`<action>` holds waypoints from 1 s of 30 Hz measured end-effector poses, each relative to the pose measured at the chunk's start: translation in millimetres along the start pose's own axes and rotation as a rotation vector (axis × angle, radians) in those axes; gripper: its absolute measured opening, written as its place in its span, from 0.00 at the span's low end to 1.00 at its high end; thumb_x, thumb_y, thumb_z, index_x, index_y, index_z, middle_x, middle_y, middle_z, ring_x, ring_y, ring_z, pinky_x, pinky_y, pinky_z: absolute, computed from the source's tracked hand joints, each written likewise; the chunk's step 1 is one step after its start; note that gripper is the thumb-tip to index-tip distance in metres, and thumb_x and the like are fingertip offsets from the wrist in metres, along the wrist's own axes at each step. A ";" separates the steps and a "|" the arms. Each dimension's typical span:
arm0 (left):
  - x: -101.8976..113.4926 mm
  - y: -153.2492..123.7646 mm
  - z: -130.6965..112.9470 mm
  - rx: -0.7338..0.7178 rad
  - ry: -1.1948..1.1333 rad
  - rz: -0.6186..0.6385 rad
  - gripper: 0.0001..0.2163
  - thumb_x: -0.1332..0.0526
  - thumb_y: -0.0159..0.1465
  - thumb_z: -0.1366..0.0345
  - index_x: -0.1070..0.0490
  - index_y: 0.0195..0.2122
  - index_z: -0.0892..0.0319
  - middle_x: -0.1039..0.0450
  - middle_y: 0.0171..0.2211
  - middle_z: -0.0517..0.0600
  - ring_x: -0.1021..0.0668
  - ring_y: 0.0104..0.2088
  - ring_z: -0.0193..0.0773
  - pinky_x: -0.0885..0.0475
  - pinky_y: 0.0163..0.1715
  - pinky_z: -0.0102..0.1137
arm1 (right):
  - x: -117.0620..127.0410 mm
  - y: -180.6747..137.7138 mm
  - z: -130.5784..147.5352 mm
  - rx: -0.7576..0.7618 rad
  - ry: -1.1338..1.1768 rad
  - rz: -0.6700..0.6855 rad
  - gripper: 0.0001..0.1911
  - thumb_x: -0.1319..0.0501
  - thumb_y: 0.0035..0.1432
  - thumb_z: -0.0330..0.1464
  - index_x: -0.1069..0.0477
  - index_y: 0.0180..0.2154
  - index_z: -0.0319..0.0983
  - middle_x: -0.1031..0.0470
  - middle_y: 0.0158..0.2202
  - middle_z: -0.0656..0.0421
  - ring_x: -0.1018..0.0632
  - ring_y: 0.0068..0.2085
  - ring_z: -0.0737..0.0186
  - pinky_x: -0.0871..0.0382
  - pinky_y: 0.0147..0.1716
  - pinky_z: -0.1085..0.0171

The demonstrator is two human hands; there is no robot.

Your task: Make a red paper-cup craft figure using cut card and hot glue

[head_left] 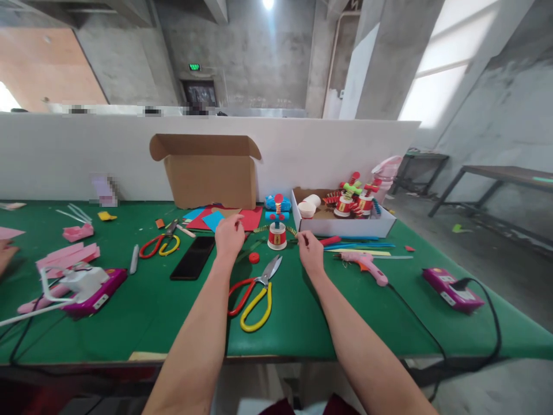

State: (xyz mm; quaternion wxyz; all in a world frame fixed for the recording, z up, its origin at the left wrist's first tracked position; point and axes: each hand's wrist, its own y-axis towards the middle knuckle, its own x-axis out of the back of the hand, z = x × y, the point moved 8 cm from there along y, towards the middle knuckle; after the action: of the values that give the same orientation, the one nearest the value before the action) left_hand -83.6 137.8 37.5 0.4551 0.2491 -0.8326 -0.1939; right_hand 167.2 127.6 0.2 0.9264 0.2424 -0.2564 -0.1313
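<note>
A small craft figure (277,235) stands upright on the green table in front of me. Its base is an upturned paper cup with a red band, topped by blue and red parts, and a springy folded-paper arm (291,230) sticks out on each side. The fingertips of my right hand (310,252) are pinched at the end of the right arm. My left hand (230,235) is curled beyond the figure's left arm; what its fingers hold, if anything, is hidden. Between my forearms lie red-and-yellow-handled scissors (258,291) and a red bottle cap (254,257).
Right of me are a pink glue gun (367,265), blue strips (367,244) and a purple power strip (453,289). Behind stands a white box (345,227) with similar figures and cups. A phone (193,258), second scissors (166,239) and coloured paper (251,219) lie left. Another person's hand (6,253) shows far left.
</note>
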 end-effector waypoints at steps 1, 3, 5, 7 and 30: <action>9.5 3.3 2.9 0.032 -0.021 -0.036 0.14 0.48 0.60 0.69 0.27 0.43 0.58 0.23 0.40 0.51 0.25 0.43 0.41 0.31 0.46 0.34 | -1.9 0.6 0.2 -0.007 -0.009 0.025 0.20 0.54 0.60 0.45 0.35 0.25 0.39 0.31 0.23 0.59 0.32 0.26 0.66 0.41 0.29 0.68; 31.6 10.9 9.0 0.090 -0.066 -0.125 0.14 0.48 0.60 0.69 0.27 0.43 0.58 0.22 0.38 0.50 0.24 0.41 0.39 0.30 0.45 0.33 | -6.8 1.2 3.1 0.009 -0.030 0.075 0.23 0.54 0.60 0.46 0.37 0.21 0.39 0.33 0.20 0.60 0.34 0.24 0.67 0.43 0.27 0.68; 51.2 19.0 10.1 0.082 -0.095 -0.192 0.14 0.48 0.59 0.69 0.27 0.43 0.58 0.22 0.36 0.49 0.23 0.39 0.37 0.30 0.42 0.31 | -11.4 0.7 7.2 0.043 -0.041 0.110 0.25 0.54 0.60 0.47 0.38 0.19 0.39 0.35 0.18 0.61 0.35 0.22 0.68 0.45 0.26 0.68; 64.7 25.4 8.6 0.044 -0.092 -0.231 0.14 0.48 0.59 0.69 0.27 0.43 0.58 0.22 0.34 0.48 0.22 0.37 0.36 0.30 0.42 0.30 | -16.8 -1.0 10.6 0.071 -0.037 0.149 0.25 0.53 0.60 0.46 0.39 0.18 0.38 0.36 0.17 0.61 0.36 0.22 0.68 0.45 0.26 0.68; -38.2 -16.9 21.5 -0.014 0.640 0.533 0.11 0.44 0.58 0.64 0.28 0.41 0.56 0.24 0.40 0.59 0.24 0.43 0.51 0.30 0.37 0.37 | -69.1 -45.7 48.4 0.290 -0.052 0.613 0.20 0.43 0.58 0.38 0.34 0.17 0.36 0.38 0.16 0.65 0.41 0.21 0.72 0.54 0.23 0.69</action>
State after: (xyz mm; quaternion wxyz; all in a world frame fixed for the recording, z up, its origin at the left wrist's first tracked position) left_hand -80.4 148.9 -8.1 0.7268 0.0692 -0.6833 0.0121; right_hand 78.0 95.8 -15.5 0.8719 0.2797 -0.3567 0.1852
